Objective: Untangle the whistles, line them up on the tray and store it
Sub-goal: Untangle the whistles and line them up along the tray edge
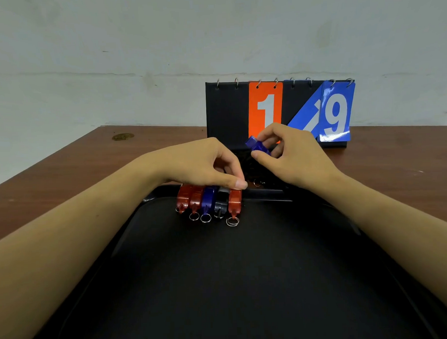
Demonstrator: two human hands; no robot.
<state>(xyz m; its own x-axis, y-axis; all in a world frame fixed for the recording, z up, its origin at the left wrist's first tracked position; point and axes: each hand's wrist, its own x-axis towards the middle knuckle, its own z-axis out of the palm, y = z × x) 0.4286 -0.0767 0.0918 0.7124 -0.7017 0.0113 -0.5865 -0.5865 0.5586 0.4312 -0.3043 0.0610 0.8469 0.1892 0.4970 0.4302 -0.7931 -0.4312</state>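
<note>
Five whistles [209, 204] in row at far edge of black tray [221, 283]. Left hand [204, 162] fingertips pinch rightmost red whistle [235, 202]. Right hand [290, 151] grips blue whistle [258, 145], raised.

We see a brown wooden table [65, 169]; on it lie a black tray [221, 283], a flip scoreboard [278, 111] behind it, black cords [250, 166] between them, and a gold coin [123, 136] far left.

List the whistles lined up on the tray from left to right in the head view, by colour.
Red whistle → second red whistle → blue whistle → black whistle → third red whistle, which lies under the left hand's fingertips.
</note>
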